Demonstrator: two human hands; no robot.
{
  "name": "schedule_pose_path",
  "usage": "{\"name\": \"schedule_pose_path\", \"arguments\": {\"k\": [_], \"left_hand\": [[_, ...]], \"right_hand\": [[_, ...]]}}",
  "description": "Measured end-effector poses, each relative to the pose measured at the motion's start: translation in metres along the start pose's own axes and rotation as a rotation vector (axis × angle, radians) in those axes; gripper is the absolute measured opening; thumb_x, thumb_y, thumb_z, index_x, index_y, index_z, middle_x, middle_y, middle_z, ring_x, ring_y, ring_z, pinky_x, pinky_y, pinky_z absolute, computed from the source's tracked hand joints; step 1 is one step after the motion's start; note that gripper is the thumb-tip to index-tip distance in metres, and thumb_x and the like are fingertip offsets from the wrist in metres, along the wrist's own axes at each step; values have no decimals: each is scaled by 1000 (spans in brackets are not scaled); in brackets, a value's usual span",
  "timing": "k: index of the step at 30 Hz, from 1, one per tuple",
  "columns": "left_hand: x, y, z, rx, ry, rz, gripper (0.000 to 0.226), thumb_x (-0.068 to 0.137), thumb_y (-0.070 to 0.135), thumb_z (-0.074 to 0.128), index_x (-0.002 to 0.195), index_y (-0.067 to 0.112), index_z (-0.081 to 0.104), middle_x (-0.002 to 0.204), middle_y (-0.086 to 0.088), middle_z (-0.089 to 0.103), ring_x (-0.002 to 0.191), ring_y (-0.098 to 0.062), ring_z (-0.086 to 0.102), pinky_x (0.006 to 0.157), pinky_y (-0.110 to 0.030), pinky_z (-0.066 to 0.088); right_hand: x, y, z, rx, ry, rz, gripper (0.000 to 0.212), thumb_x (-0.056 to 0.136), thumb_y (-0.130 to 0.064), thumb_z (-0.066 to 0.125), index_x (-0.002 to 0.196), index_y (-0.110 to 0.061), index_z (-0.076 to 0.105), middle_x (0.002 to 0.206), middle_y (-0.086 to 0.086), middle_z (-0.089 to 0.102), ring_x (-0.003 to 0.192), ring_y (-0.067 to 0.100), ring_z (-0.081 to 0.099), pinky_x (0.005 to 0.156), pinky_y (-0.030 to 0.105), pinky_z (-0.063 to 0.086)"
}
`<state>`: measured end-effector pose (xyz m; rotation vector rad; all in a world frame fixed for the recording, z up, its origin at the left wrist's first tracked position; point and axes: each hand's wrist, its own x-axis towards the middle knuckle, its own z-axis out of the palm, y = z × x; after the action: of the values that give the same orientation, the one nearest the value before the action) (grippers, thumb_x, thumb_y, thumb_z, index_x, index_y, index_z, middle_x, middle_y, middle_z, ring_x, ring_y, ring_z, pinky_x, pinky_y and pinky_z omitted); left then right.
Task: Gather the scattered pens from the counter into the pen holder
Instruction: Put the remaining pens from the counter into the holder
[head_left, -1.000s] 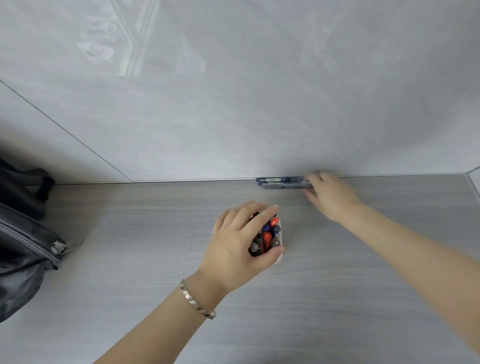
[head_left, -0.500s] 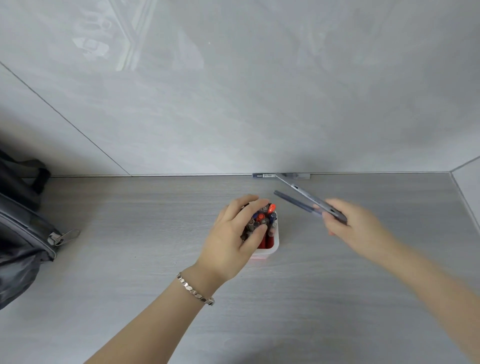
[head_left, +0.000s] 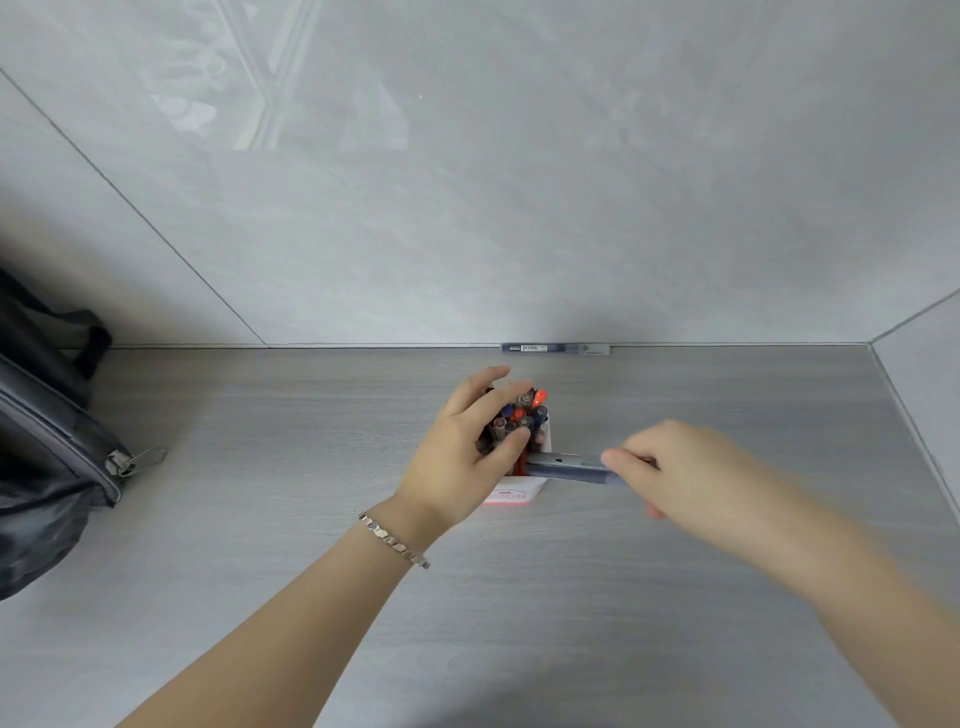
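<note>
Beside pen holder (head_left: 514, 496), right hand (head_left: 670, 467) gripping pens (head_left: 566, 464)

Pen holder (head_left: 519, 491) stands mid-worktop (head_left: 311, 415), nearer the back edge, packed with upright pens (head_left: 522, 415). Left hand (head_left: 457, 457) on the holder's left side, fingers over the pens. Right hand (head_left: 675, 467) just right of it, holding pens (head_left: 566, 466) level, tips at the holder. One pen (head_left: 555, 348) along the back edge against the wall. Bag (head_left: 47, 441) at the left edge.
</note>
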<state>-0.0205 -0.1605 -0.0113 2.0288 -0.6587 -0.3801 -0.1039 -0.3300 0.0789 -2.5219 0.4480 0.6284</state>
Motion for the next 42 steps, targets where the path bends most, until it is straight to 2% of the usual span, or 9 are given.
{"name": "schedule_pose_path", "arguments": {"k": [4, 8, 12, 17, 23, 27, 30, 35, 42], "left_hand": [[-3, 3, -2, -61, -22, -7, 44, 84, 19, 61, 121, 37, 47, 142, 10, 27, 122, 18, 23, 94, 6, 20], [-12, -5, -4, -34, -97, -86, 96, 62, 24, 83, 122, 54, 14, 147, 9, 1, 134, 3, 12, 102, -9, 22], [-16, -11, 3, -4, -25, -111, 100, 64, 20, 82, 123, 53, 9, 141, 2, 29, 126, -2, 30, 96, -2, 28], [-15, -12, 4, -159, -34, -201, 117, 53, 33, 83, 138, 42, 3, 139, 0, 38, 128, -17, 41, 107, -43, 38], [-10, -9, -1, -114, -120, -155, 109, 60, 10, 83, 140, 29, 12, 137, 6, 38, 122, -10, 44, 102, -23, 37], [-14, -12, 1, -162, -97, -175, 103, 63, 8, 81, 130, 41, 10, 134, 11, 38, 118, -3, 45, 99, -12, 36], [-22, -13, 8, -117, -14, -142, 94, 67, 9, 79, 127, 42, 15, 136, 2, 37, 126, -5, 34, 100, -4, 27], [-30, -11, 17, -86, 25, -137, 93, 71, 15, 75, 136, 33, 11, 137, -3, 35, 119, 11, 33, 95, 3, 28], [-24, -6, 23, -59, 73, -204, 109, 52, 30, 87, 128, 45, 10, 126, 16, 34, 114, 5, 44, 84, 3, 34]], "right_hand": [[18, -18, 2, 86, 119, -8, 21, 91, -19, 45, 79, -18, 62, 69, 8, 67, 63, 21, 65, 52, 23, 37], [21, -25, 2, 383, 150, -10, 15, 89, -14, 46, 94, -19, 60, 80, 10, 72, 54, 16, 67, 60, 27, 53], [17, -33, 10, 444, 396, -113, 12, 87, -15, 51, 81, -16, 61, 80, 4, 70, 56, 23, 68, 56, 28, 50], [23, -42, 9, 187, 425, -247, 16, 91, -17, 46, 92, -14, 61, 75, 7, 70, 59, 26, 59, 60, 32, 47], [44, -50, 28, 10, 277, -116, 35, 93, -40, 38, 112, -13, 47, 111, 12, 58, 92, 36, 60, 75, 37, 47], [41, -28, 66, 15, 604, -247, 42, 89, -40, 39, 113, -10, 54, 110, 13, 55, 95, 30, 53, 76, 39, 47], [38, -1, 80, -57, 666, -474, 42, 96, -32, 27, 123, -10, 51, 128, 8, 58, 121, 22, 38, 102, 29, 27], [40, 15, 97, -152, 480, -534, 60, 94, -52, 12, 142, -17, 19, 153, -3, 17, 143, 12, -13, 113, 32, -1], [129, 40, 34, 120, 454, -226, 38, 91, -1, 40, 127, -3, 49, 143, 14, 42, 132, 27, 38, 110, 29, 23]]}}
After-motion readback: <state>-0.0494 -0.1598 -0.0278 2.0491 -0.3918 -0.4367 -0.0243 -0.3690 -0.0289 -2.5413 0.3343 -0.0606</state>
